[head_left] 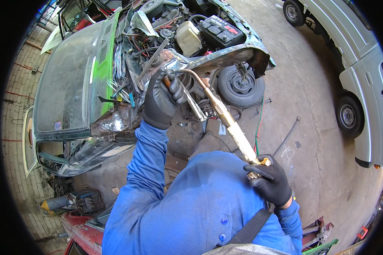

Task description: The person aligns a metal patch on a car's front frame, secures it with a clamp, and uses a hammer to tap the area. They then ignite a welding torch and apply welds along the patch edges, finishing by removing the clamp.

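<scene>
Gloves covered both hands: the right hand (270, 180), lower right, gripped a long brass cutting torch (227, 121); the left hand (161, 100), centre frame, clamped a thin rod against the car's rusted fender (225, 55).

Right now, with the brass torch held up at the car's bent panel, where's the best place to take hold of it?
Grip the brass torch low on its straight handle, near the valve end where the right hand holds it, coming from the lower right. The curved neck and tip lie by the left hand at the bent panel, likely hot.
</scene>
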The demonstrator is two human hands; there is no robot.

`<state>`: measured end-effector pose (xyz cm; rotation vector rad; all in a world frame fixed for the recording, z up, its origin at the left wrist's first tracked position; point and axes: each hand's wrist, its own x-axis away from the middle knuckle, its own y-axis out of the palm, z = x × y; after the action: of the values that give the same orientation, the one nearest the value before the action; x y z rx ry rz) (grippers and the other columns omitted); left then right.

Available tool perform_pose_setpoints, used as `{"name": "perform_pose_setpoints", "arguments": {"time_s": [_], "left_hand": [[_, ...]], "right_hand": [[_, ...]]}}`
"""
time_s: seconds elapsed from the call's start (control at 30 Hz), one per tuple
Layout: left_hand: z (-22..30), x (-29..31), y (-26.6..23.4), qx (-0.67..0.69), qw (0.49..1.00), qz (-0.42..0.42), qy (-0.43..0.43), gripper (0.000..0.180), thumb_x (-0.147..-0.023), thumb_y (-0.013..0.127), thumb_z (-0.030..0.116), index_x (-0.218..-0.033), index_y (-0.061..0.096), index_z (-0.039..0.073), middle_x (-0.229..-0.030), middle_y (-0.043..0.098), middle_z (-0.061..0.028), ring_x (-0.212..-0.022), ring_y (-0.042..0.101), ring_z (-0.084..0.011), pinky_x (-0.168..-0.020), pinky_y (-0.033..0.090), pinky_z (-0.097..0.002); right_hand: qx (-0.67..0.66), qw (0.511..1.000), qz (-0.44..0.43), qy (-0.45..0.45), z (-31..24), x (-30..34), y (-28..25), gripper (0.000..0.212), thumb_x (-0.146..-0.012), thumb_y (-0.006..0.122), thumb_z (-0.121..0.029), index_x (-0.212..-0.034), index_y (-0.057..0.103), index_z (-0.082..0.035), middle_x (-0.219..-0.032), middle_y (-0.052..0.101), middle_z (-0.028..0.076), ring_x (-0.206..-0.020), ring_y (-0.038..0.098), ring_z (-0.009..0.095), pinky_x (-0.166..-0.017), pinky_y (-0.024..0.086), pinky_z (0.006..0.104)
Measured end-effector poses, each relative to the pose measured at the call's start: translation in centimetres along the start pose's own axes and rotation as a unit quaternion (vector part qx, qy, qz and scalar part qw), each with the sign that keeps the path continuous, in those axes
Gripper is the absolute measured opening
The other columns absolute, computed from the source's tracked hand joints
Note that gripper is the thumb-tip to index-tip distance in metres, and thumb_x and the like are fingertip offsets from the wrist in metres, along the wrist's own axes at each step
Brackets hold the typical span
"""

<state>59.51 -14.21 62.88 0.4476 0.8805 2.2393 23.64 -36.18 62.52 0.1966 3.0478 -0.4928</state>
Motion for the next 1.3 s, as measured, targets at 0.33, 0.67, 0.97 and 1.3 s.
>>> {"name": "perform_pose_setpoints", "arguments": {"time_s": [0.33,0.67,0.97,1.3], "left_hand": [[-3.1,2.9,3.6,-0.212,0.977,-0.028,-0.011,0.044,-0.113,0.056,0.047,-0.129,0.065,0.007,-0.079,0.057,-0.0017,-0.066,0.055,-0.0128,-0.061,0.048,-0.0304],[-11.4,5.6,10.7,-0.289,0.951,-0.054,-0.1,0.029,-0.106,0.076,0.027,-0.119,0.067,0.003,-0.089,0.064,0.0038,-0.076,0.055,-0.0024,-0.065,0.047,-0.0237],[-10.0,4.7,10.4,-0.267,0.957,-0.021,-0.107,0.028,-0.106,0.075,0.028,-0.116,0.067,0.003,-0.089,0.064,0.0028,-0.077,0.056,-0.0027,-0.067,0.049,-0.0234],[-7.0,1.7,7.1,-0.178,0.972,-0.102,-0.115,0.028,-0.107,0.074,0.028,-0.119,0.068,0.004,-0.097,0.067,0.0016,-0.085,0.06,-0.0036,-0.071,0.05,-0.024]], "right_hand": [[-0.004,0.999,0.03,0.009,0.2,-0.2,0.2,0.049,-0.093,0.084,-0.042,-0.128,0.081,-0.008,-0.115,0.072,0.015,-0.109,0.068,0.033,-0.095,0.054,0.0422],[0.018,0.997,0.078,0.021,-0.9,-2.0,1.0,0.053,-0.099,0.077,-0.047,-0.127,0.079,-0.003,-0.101,0.077,0.01,-0.104,0.069,0.03,-0.091,0.055,0.0426],[0.058,0.993,0.095,0.042,-2.2,-3.7,2.1,0.063,-0.102,0.078,-0.045,-0.144,0.068,0.0,-0.121,0.07,0.017,-0.101,0.072,0.026,-0.089,0.057,0.0386],[-0.099,0.926,0.268,0.247,-5.2,-6.7,6.3,0.045,-0.109,0.065,-0.027,-0.141,0.062,0.005,-0.104,0.075,0.012,-0.087,0.074,0.017,-0.068,0.06,0.0288]]}}
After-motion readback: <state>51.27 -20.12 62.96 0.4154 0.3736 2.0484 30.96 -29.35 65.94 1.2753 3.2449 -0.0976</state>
